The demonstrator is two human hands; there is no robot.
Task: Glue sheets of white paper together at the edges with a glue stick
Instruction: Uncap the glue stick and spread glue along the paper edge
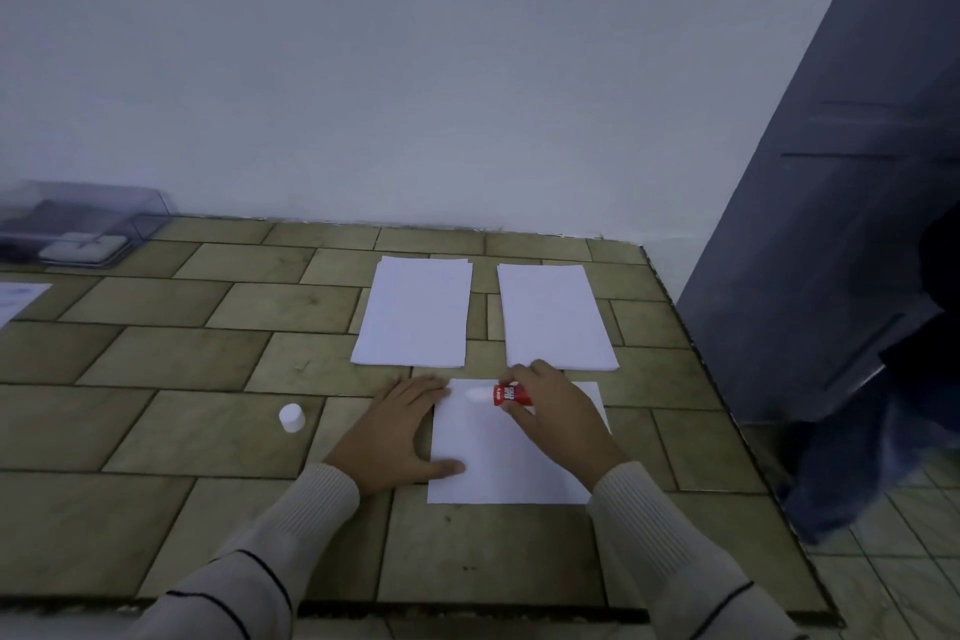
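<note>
Far to the left of the sheet (498,463), at the back of the tiled table (182,405), sits a clear plastic box (78,224). Nearer, but well clear of the sheet's left edge, the white cap (291,417) stands upright on the tiles, so the stick is uncapped.

The left hand (400,431) lies flat across the sheet's left edge. Its fingers are straight and spread, with the fingertips by the far-left corner and the thumb pressing the paper near the near-left corner. It grasps nothing and only pins the sheet down.

Beyond the sheet's far edge lie two piles of white paper: the left pile (415,312) above the far-left corner and the right pile (556,317) above the far-right corner, with a strip of table between them.

The glue stick (511,394) sits over the sheet's far edge, left of its middle. Its long axis runs almost along that edge, red barrel to the right and white tip pointing left toward the far-left corner. The tip is blurred, so I cannot tell whether it touches the paper.

The right hand (558,424) is curled round the barrel from the right, over the sheet's right half. The far edge looks like the line to be glued, and the right hand is the one placed to do it.
</note>
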